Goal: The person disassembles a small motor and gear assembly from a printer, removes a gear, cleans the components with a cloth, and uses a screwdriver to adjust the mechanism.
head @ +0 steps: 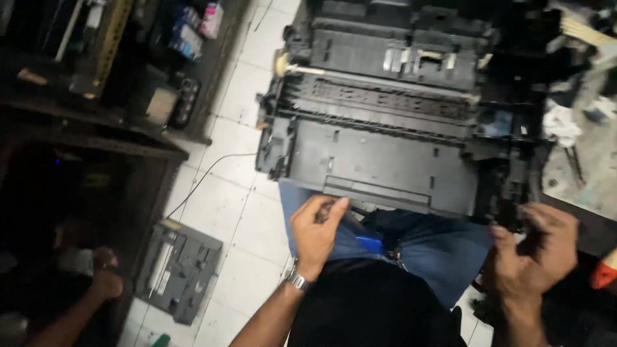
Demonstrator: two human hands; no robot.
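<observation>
1. We look down from the head camera, the only view. A big black plastic printer body with its covers off point(385, 122) rests on our lap, on our blue jeans point(443, 250).

2. The printer lies in front of both hands, farther from our body. Its long side runs left to right, across our legs. A thin pale metal rod point(385, 82) runs the same way along its top part.

3. Our left hand point(316, 232) is at the near edge of the printer, toward its left end. The fingers are curled, with thumb and fingertips pinched close on something small and dark. We cannot tell what it is.

4. Our right hand point(536, 250) is at the printer's near right corner. Its fingers are bent like a claw around a dark part there. We cannot tell if it really grips it.

5. Both hands are about as near to the printer as each other, one at each end of the near edge.

6. A flat grey plastic panel point(180, 268) lies on the white tiled floor point(238, 212), well to the left of us. A thin black wire point(205, 177) runs across the tiles.

7. Another person's hand point(106, 276) shows at the bottom left, in the dark by a dark shelf unit point(96, 128). The shelf holds small boxes and bits, too dim to name.

8. A white rag point(560, 123) lies on the messy bench on the right.
</observation>
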